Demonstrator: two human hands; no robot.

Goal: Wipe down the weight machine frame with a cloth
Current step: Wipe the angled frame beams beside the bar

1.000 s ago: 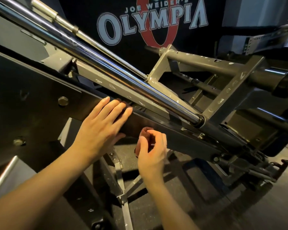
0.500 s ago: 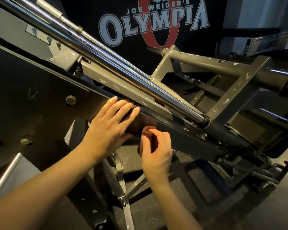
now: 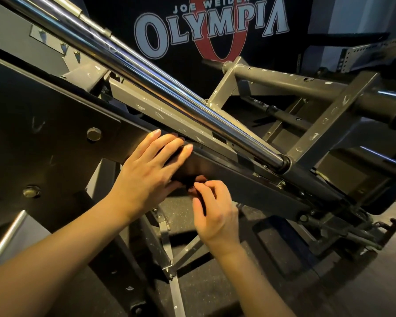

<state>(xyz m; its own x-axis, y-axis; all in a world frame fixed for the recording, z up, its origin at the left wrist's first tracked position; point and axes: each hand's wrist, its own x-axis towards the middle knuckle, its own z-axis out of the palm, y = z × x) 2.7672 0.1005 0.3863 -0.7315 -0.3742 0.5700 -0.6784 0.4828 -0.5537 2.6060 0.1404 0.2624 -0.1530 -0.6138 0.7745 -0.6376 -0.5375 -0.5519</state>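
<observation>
Bolted dark plate [image 3: 44, 143] at far left of the frame, two bolts showing. Left hand [image 3: 146, 175] flat on the dark sloping beam [image 3: 238, 177], fingers straight and pressed to its upper edge, thumb under the lower edge; grip slack, nothing held, bracing only. Slightly further down the beam than a second ago, though some of that is camera shift. Cloth [image 3: 198, 183] just right of the thumb, a small dark reddish wad tucked against the beam's lower edge, mostly hidden. Right hand [image 3: 215, 213] pinching it, fingers curled close round it, thumb up. Now tight against the left thumb, where a second ago a gap lay between the two. Probably bunching or re-seating the cloth before a stroke, not yet a clear wipe. Above, chrome rail [image 3: 169, 88] running down to the right, grey chipped bar [image 3: 181, 124] under it. Right part of beam and grey crossmembers [image 3: 318, 124] apparently not yet reached.
</observation>
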